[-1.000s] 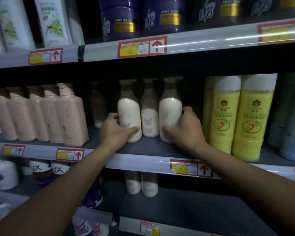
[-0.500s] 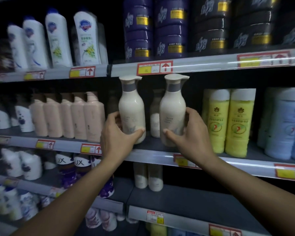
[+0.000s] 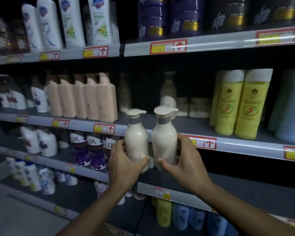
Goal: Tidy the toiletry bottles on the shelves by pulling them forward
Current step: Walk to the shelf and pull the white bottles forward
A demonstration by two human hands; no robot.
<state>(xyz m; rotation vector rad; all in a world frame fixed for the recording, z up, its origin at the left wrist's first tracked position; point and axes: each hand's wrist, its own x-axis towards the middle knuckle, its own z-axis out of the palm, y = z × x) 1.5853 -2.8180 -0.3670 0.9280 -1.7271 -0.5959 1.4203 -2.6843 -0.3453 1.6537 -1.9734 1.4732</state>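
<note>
I hold two cream pump bottles with grey collars, upright and side by side, in front of the middle shelf's edge (image 3: pixel 237 145). My left hand (image 3: pixel 124 165) grips the left cream bottle (image 3: pixel 136 140) low on its body. My right hand (image 3: pixel 186 160) grips the right cream bottle (image 3: pixel 164 139) the same way. Both bottles are off the shelf, lower than its front rail. A third cream bottle (image 3: pixel 168 92) stands far back on that shelf, and a dim slim bottle (image 3: pixel 125 92) stands to its left.
Peach pump bottles (image 3: pixel 92 97) line the shelf to the left, yellow bottles (image 3: pixel 240 104) and a pale blue one (image 3: pixel 293 109) to the right. Purple tubs (image 3: pixel 169 16) and white bottles (image 3: pixel 70 23) fill the top shelf. Lux bottles (image 3: pixel 90 149) stand below.
Both hands have carried the two cream bottles out from the shelf and downward, toward me. The view has pulled back and shows more of the shelves.
</note>
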